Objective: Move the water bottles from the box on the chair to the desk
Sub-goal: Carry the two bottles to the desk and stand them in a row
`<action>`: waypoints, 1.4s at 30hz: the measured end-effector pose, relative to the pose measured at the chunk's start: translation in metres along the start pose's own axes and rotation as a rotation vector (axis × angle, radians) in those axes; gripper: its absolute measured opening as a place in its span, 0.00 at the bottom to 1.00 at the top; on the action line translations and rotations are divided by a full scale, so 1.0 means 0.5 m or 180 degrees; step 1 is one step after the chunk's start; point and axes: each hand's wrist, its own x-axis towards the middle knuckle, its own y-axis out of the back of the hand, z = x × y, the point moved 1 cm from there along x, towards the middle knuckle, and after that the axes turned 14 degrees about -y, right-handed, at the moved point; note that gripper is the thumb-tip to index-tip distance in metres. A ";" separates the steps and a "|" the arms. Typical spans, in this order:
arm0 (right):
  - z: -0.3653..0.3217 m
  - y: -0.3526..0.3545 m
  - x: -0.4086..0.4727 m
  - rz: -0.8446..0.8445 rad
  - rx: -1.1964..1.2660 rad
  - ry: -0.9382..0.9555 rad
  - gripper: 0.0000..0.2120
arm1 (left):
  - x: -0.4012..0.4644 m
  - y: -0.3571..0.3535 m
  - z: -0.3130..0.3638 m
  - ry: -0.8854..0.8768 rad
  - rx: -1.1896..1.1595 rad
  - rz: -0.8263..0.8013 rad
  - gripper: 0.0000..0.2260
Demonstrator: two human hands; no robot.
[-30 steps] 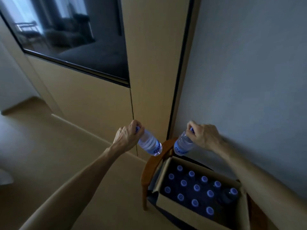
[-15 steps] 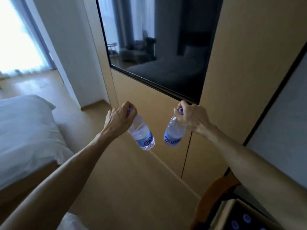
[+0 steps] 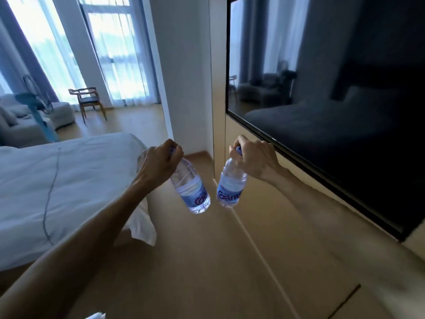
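A bedroom with a pale wooden floor (image 3: 207,261) lies under me, and over it I carry two water bottles, one in each hand. My left hand (image 3: 158,165) has its fingers curled round the neck and blue cap of the left bottle (image 3: 192,189), which hangs tilted, its base swung toward the right. My right hand (image 3: 255,161) grips the right bottle (image 3: 231,186) the same way at the cap, and that one hangs nearly upright with its blue label facing me. The two bottles are just beside each other at their bases, not touching as far as I can tell. Both hang in the air above the floor, resting on nothing. To my left is a bed (image 3: 57,185) with white sheets. On the wall to my right hangs a dark television screen (image 3: 333,100). Farther off, by the bright curtained windows (image 3: 115,49), stands a wooden chair (image 3: 88,102), with a grey sofa (image 3: 20,125) at the left edge.
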 end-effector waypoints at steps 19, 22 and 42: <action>-0.262 -0.428 0.693 -0.0175 0.0415 0.0560 0.12 | 0.434 -0.145 -0.617 0.0624 0.0087 0.0382 0.13; -0.296 -0.495 0.793 -0.0157 0.0444 0.0562 0.12 | 0.517 -0.174 -0.713 0.0599 0.0139 0.0398 0.13; -0.462 -0.951 1.510 -0.0166 0.0597 0.1064 0.15 | 1.017 -0.448 -1.304 0.0699 0.0326 0.0462 0.09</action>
